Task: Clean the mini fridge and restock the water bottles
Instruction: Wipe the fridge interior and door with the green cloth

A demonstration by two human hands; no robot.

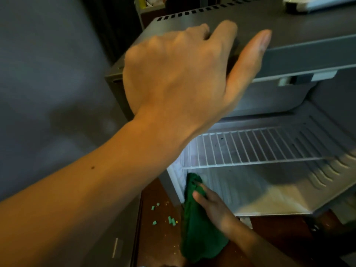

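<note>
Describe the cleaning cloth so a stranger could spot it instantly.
Find the open mini fridge. Below its white wire shelf, at the compartment's left front edge, hangs the cloth, held by the right hand. It is the only dark green fabric.

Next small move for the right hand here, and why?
Probably sweep the green cloth off the left inner wall and across the fridge floor. The right hand holds it against that wall below the wire shelf, no bottles block the way, and the left hand braces on the fridge top.
</note>
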